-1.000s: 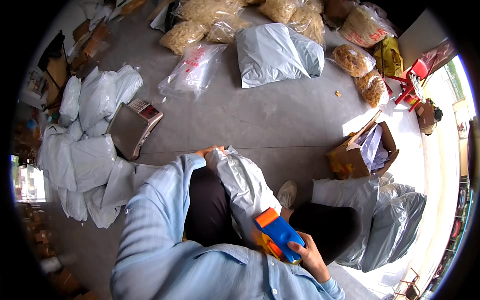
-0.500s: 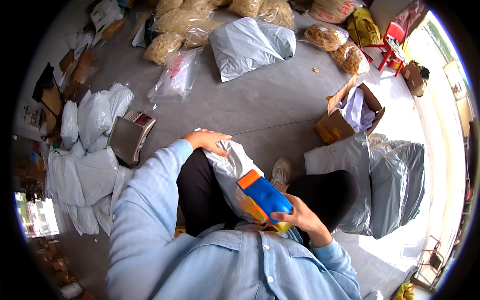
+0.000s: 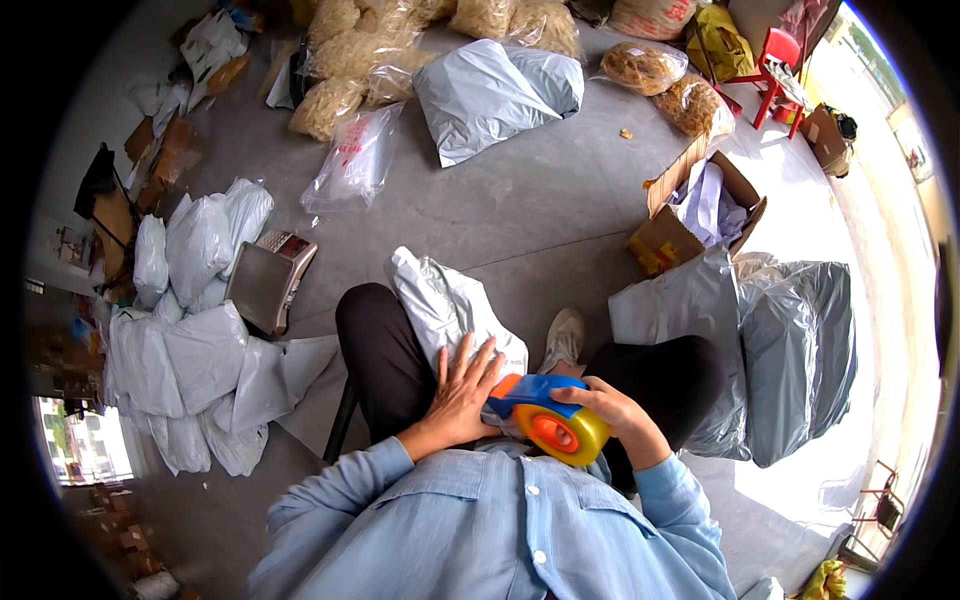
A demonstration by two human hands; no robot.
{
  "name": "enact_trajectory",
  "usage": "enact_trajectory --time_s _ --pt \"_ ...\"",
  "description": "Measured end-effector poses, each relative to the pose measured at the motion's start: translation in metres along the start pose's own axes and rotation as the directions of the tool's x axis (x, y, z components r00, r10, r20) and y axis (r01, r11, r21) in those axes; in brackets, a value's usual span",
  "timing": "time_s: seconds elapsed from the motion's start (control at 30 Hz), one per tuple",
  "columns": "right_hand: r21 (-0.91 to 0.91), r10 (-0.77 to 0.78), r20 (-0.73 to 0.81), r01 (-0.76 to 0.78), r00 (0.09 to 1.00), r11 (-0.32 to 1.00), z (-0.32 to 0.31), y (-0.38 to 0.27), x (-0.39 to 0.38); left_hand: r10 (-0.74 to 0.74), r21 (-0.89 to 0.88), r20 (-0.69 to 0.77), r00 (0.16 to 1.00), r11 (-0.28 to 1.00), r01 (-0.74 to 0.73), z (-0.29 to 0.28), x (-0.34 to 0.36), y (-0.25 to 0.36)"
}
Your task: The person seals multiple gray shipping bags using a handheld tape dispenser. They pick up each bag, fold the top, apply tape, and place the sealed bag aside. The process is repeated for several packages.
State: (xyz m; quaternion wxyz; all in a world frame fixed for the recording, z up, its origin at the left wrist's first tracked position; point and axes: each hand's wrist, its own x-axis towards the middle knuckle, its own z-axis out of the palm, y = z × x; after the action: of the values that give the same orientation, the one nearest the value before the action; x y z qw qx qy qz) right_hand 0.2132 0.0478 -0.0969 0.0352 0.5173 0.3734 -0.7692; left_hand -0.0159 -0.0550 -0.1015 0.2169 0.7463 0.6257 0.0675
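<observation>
Across my lap lies a silvery-white plastic mailer bag (image 3: 445, 300), its surface creased and its near end close to my shirt. My left hand (image 3: 458, 402) rests flat on the near part of this bag with the fingers spread. In my right hand (image 3: 618, 412) is a tape dispenser (image 3: 555, 428) with a blue top, an orange front end and a yellow round side. The dispenser's orange end meets the bag's near right edge, just beside my left fingers. Whether tape sticks to the bag there I cannot tell.
On my left, a pile of white mailer bags (image 3: 185, 350) lies beside a scale (image 3: 268, 282). To the right are grey mailer bags (image 3: 795, 360) and an open carton (image 3: 672, 238) with paper inside. Farther off lie a large grey bag (image 3: 490, 100), clear sacks (image 3: 335, 105) and a red chair (image 3: 775, 75).
My left hand has come from the bag's far end to its near part and spread flat. The tape dispenser has turned, showing its round side, and its front end has come down to the bag's edge.
</observation>
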Motion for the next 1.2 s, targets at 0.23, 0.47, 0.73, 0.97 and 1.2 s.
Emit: enact_trajectory --time_s 0.23,0.47,0.73,0.97,1.2 --pt "0.025 -0.355 -0.131 0.361 0.926 0.932 0.059 -0.099 0.018 -0.057 -0.045 -0.446 0.893 0.998 0.041 -0.021 0.052 -0.096" --pt "0.042 -0.554 0.266 0.564 0.789 0.825 0.075 -0.095 0.06 -0.066 -0.043 -0.511 0.857 0.998 0.051 -0.067 0.085 -0.177" --pt "-0.404 -0.64 0.033 0.596 0.768 0.694 0.057 0.045 0.126 0.131 0.095 -0.642 0.756 0.991 -0.092 -0.054 0.099 -0.174" --pt "-0.202 -0.465 -0.05 0.447 0.884 0.871 0.048 -0.012 0.017 0.256 0.205 -0.664 0.702 0.966 -0.158 -0.096 0.077 -0.126" --pt "-0.067 -0.527 -0.048 0.524 0.848 0.849 0.018 -0.05 -0.136 0.356 0.222 -0.771 0.528 0.928 -0.301 -0.219 0.021 -0.003"
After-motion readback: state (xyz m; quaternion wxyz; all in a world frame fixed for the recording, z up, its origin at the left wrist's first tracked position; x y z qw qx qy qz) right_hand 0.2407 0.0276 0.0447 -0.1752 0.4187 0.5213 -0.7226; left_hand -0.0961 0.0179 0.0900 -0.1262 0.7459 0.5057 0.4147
